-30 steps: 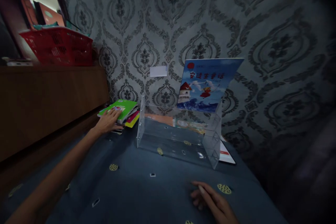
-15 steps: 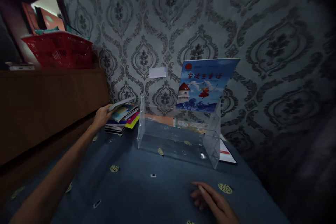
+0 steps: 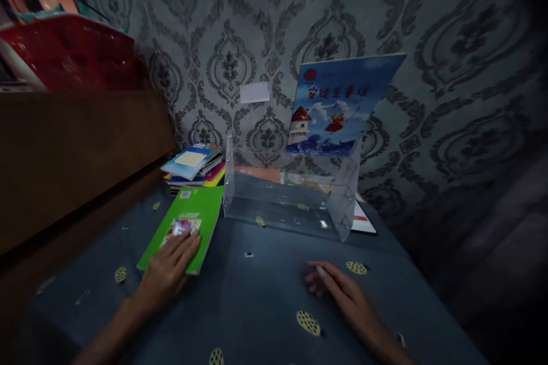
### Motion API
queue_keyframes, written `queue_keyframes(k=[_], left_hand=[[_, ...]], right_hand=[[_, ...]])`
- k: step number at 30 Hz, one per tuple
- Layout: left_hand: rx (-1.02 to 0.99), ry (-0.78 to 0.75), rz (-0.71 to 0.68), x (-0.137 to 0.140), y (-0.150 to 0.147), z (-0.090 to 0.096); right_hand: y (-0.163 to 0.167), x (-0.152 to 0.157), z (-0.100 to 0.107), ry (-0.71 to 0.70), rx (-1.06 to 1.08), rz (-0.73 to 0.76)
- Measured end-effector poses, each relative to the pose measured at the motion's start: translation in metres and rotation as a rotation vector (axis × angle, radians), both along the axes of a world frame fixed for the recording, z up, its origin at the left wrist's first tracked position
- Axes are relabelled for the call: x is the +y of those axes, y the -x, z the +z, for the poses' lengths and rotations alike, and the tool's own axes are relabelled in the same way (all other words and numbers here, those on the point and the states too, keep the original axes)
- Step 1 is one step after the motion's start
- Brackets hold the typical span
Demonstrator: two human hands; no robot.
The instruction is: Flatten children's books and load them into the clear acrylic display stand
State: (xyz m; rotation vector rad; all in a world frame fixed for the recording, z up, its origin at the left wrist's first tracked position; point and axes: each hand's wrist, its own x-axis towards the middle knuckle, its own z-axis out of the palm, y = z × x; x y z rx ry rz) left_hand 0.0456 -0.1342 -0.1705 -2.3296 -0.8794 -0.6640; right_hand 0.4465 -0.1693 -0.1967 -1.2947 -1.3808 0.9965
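My left hand (image 3: 171, 262) grips the near edge of a green book (image 3: 201, 211), its fingers lying over a small picture on the cover; the thumb is hidden. The book's far end is in front of a stack of books (image 3: 188, 162). My right hand (image 3: 338, 285) hovers over the cloth at the lower right, fingers loosely bent and holding nothing. Beyond the hands stands a clear acrylic rack (image 3: 282, 211). A blue storybook (image 3: 338, 105) with a red-roofed tower on its cover stands upright at the rack's back right.
A dark blue patterned cloth (image 3: 257, 296) covers the table. A red basket (image 3: 81, 57) sits on a brown wooden cabinet (image 3: 81, 148) at the left. Behind the rack's right side lies a white, dark-edged flat item (image 3: 363, 219). The patterned wall (image 3: 192, 40) closes off the back.
My left hand has brought the green book from over the stack toward me, and its cover now shows. The right hand stays low and holds nothing. The view has tilted down slightly.
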Motion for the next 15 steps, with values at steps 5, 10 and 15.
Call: queue_keyframes(k=[5,10,15], left_hand=[[0.100,0.428,-0.119,-0.027,0.000,-0.008],[-0.146,0.553,0.308,0.024,0.017,-0.011],[-0.183,0.614,0.474,0.062,0.025,-0.039]], right_hand=[[0.000,0.001,-0.005,0.010,0.001,0.039],[0.000,0.000,-0.007,-0.007,-0.008,0.055],[0.001,0.000,-0.010,-0.016,0.001,0.069]])
